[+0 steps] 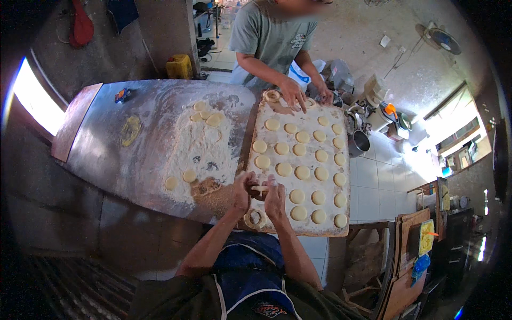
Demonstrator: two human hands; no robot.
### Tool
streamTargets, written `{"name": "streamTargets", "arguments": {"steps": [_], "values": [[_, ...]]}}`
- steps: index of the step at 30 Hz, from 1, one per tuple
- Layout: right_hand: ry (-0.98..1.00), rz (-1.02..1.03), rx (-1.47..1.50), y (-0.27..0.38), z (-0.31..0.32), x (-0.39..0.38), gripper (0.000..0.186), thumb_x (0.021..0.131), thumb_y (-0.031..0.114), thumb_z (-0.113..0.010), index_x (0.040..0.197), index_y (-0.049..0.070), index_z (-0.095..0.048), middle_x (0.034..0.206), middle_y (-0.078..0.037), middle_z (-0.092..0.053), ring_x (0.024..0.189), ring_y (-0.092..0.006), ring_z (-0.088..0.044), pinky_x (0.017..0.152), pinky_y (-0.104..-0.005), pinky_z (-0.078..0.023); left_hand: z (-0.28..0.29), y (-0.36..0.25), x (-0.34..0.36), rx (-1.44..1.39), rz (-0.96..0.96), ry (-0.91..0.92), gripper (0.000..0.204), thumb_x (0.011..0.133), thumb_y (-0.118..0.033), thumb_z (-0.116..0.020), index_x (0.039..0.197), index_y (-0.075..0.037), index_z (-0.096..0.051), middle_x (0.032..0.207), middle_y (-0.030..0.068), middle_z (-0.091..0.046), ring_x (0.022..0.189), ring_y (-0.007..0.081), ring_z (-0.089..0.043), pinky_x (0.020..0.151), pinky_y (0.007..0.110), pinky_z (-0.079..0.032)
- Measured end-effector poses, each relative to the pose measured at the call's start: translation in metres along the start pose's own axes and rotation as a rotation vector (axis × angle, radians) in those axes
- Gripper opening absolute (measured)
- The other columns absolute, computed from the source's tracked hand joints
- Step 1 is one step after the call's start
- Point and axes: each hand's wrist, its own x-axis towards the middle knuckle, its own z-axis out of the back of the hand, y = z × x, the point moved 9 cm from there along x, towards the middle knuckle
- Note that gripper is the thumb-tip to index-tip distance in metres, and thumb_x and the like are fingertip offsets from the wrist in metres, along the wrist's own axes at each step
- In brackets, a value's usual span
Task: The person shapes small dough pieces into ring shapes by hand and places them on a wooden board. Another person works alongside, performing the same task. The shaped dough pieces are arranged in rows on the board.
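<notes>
Both my hands are raised over the near left part of a floured wooden board (344, 213). My left hand (243, 192) and my right hand (274, 198) pinch a small pale piece of dough (260, 189) between them, and the fingers partly cover it. Round flattened dough pieces (299, 213) lie in loose rows on the board. Just below my hands, at the board's near left corner, sits a small round dish or ring (255, 219) with something pale in it. Several more dough rounds (189, 175) rest on the floured metal table to the left.
A co-worker (272, 42) stands across the board, both hands at its far end beside another small ring-shaped dish (272, 96). The metal table (106, 138) carries spread flour and a small dark-blue item (122, 95). Pots (359, 143) stand at right; stacked boards (410, 240) at lower right.
</notes>
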Motion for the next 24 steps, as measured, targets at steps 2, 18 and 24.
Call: {"name": "streamTargets", "arguments": {"steps": [2,18,24], "values": [[0.068,0.013,-0.057,-0.003,0.002,0.0,0.067,0.104,0.046,-0.038,0.071,-0.007,-0.063,0.063,-0.009,-0.056,0.059,-0.0186,-0.049,0.06,-0.0386,-0.047,0.001,0.011,-0.005,-0.146,0.117,-0.073,0.035,0.099,-0.037,-0.047,0.092,-0.004,-0.059,0.074,0.0064,-0.058,0.069,0.017,-0.059,0.058,0.035,-0.047],[0.158,0.36,-0.244,0.05,0.011,-0.015,0.059,0.104,0.036,-0.032,0.083,-0.008,-0.064,0.072,-0.024,-0.063,0.072,-0.038,-0.06,0.075,-0.0475,-0.046,-0.019,-0.014,-0.036,-0.371,0.056,-0.284,0.041,0.103,-0.041,-0.041,0.083,-0.006,-0.048,0.072,0.0004,-0.049,0.067,0.0155,-0.052,0.066,0.031,-0.047],[0.323,0.195,0.054,-0.004,0.003,-0.005,0.054,0.101,0.043,-0.044,0.079,-0.003,-0.06,0.077,-0.012,-0.062,0.075,-0.0216,-0.054,0.079,-0.0383,-0.045,0.007,-0.018,-0.033,0.199,-0.239,-0.161,0.045,0.104,-0.037,-0.036,0.088,0.0,-0.057,0.077,0.0082,-0.058,0.072,0.0228,-0.057,0.069,0.037,-0.047]]}}
